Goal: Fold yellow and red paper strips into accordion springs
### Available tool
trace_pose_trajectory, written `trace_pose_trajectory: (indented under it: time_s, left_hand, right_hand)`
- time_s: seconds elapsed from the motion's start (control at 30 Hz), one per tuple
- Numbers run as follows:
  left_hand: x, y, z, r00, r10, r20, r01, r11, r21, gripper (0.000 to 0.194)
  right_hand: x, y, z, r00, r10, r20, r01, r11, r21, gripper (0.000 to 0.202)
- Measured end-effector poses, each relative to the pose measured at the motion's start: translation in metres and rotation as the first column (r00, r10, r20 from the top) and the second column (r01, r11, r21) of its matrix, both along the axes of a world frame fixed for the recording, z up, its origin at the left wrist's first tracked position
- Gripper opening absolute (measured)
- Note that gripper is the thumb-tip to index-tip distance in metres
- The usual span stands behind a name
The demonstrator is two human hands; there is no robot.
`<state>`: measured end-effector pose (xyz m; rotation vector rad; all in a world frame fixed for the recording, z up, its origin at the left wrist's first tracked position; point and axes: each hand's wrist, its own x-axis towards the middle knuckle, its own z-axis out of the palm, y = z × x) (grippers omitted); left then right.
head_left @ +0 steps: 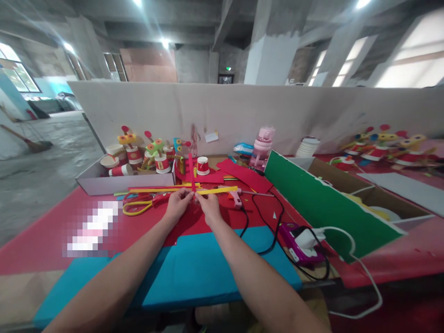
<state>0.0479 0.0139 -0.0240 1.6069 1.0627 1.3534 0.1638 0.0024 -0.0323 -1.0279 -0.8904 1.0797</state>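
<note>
Step in hand: by appearance, two paper strips are being aligned end to end at a corner. The workpiece is at the centre of the frame, just above the red tabletop point(133, 231).

Left hand point(179, 202): the grip is pinched together at the lower end of the red strip point(191, 172). This strip stands upright in the frame, its upper end directed toward the white partition point(145, 108).

Right hand point(209, 206): the grip is pinched together at the left end of the yellow strip point(220, 190). This strip extends to the right, roughly at a right angle to the red one. The fingertips of both hands nearly meet at the corner. Whether the ends are bonded, overlapped or merely held adjacent cannot be told, because the fingers cover them.

Adjacent items: loose strips point(156, 190) lie behind the left hand. Scissors point(137, 209) with yellow handles lie left of centre. The glue gun point(237, 199) lies right of the right hand, near the far end of the yellow strip. A red-and-white cup point(203, 165) stands beyond the hands, slightly right of centre.

Next move, as judged: it calls for the two ends to be kept square and flush, with light pressure at the corner. Avoid creasing; thin strips of this kind are likely to bend or skew if pinched unevenly.
</note>
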Motion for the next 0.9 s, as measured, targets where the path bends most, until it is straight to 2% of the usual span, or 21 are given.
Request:
trace_pose_trajectory:
  time_s: [0.17, 0.33, 0.53, 0.63, 0.77, 0.9]
  left_hand:
    - [0.001, -0.002, 0.001, 0.999, 0.051, -0.01, -0.05, 0.999, 0.011, 0.022]
    - [0.0, -0.002, 0.0, 0.999, 0.055, -0.002, -0.055, 0.999, 0.002, 0.023]
    - [-0.005, -0.002, -0.006, 0.998, 0.055, -0.022, -0.055, 0.998, -0.015, 0.023]
    - [-0.004, -0.001, -0.007, 0.998, 0.041, 0.042, -0.039, 0.998, -0.05, 0.023]
    - [0.005, 0.003, -0.005, 0.979, -0.007, 0.203, 0.033, 0.992, -0.122, 0.026]
    - [0.01, 0.004, -0.001, 0.958, -0.039, 0.285, 0.079, 0.989, -0.129, 0.027]
  right_hand:
    - [0.001, 0.0, -0.001, 1.0, 0.018, 0.022, -0.019, 0.999, 0.027, 0.016]
    - [0.002, 0.003, -0.005, 0.992, -0.054, 0.11, 0.051, 0.998, 0.034, 0.019]
    - [0.0, 0.004, -0.008, 0.997, 0.002, 0.08, -0.006, 0.999, 0.049, 0.02]
    - [0.0, 0.003, -0.007, 0.999, 0.026, 0.027, -0.028, 0.997, 0.066, 0.023]
    - [0.003, 0.004, -0.002, 0.999, 0.017, 0.036, -0.02, 0.995, 0.094, 0.021]
    - [0.005, 0.006, -0.001, 0.999, 0.024, 0.022, -0.026, 0.995, 0.099, 0.024]
